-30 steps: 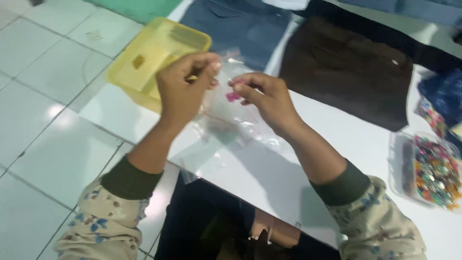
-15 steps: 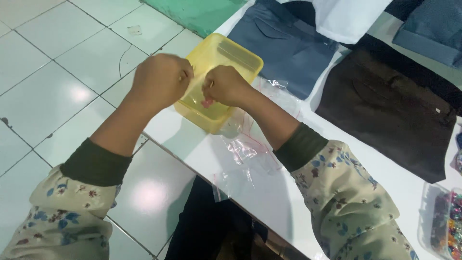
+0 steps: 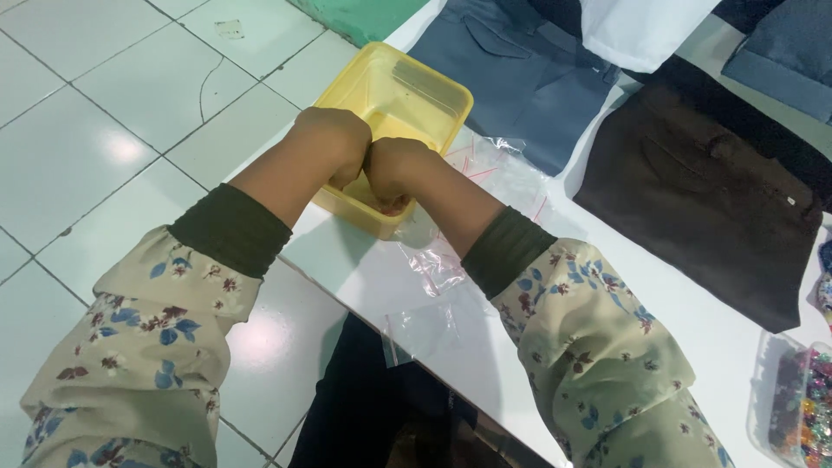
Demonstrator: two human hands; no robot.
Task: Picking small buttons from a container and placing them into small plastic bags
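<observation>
My left hand (image 3: 334, 143) and my right hand (image 3: 394, 169) are pressed together, knuckles up, over the near edge of a yellow plastic tub (image 3: 425, 87) on the white table (image 3: 693, 347). Both hands are curled shut around a small clear bag, which their backs almost wholly hide. A bit of pink shows under the right hand. Several empty clear zip bags with red strips (image 3: 433, 260) lie on the table just behind my right wrist. One more zip bag (image 3: 420, 329) lies at the table's near edge.
Folded clothes lie along the table's far side: blue trousers (image 3: 520, 78), a dark brown garment (image 3: 702, 182), a white cloth (image 3: 641, 30). A clear box of coloured beads (image 3: 802, 407) stands at the right edge. White tiled floor (image 3: 113, 113) is on the left.
My hands have moved left from above the zip bags to the yellow tub and lowered onto its near edge. The view has followed them to the left.
</observation>
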